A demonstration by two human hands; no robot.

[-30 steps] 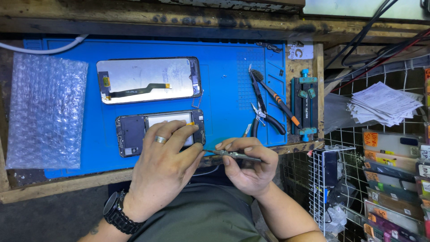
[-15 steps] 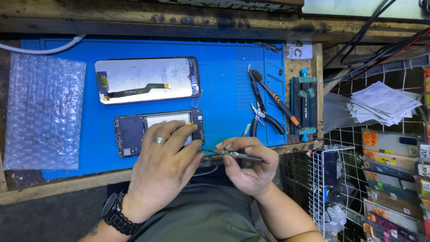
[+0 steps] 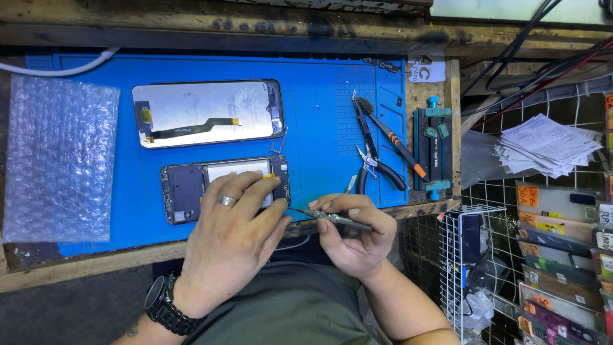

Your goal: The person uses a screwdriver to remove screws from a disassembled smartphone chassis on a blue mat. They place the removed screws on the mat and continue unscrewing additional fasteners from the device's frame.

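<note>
1. Lying flat near the front edge of the blue mat (image 3: pixel 319 128), toward its middle: an opened phone body (image 3: pixel 191 188), a dark rounded rectangle with a pale metal plate showing inside and a black module at its left end.
2. Resting on the phone body's right half: the left hand (image 3: pixel 233 239), fingers spread and pressing down, a smooth metal ring on one finger, a chunky black wristwatch (image 3: pixel 167 306) on the wrist.
3. Pinching a slim metal tool (image 3: pixel 332 218) just off the mat's front edge: the right hand (image 3: pixel 354 239), fingers closed round the shaft, the fine tip pointing left and meeting the phone body's right end close to the left hand's thumb.
4. Lying behind the phone body, toward the mat's back edge: a detached screen panel (image 3: pixel 207 113), glossy and pale grey, face down, with a thin black ribbon cable running across it.
5. Lying near the mat's right edge: black-handled pliers (image 3: pixel 373 163) and a long tool with an orange band (image 3: pixel 396 144), crossing each other.
6. Standing just beyond the mat's right edge on bare wood: a teal and black clamp fixture (image 3: pixel 434 144).
7. Covering the bench left of the mat: a crinkled sheet of clear bubble wrap (image 3: pixel 57 160).
8. Hanging off to the right: a white wire rack (image 3: pixel 472 255) and a stack of white papers (image 3: pixel 549 144).
</note>
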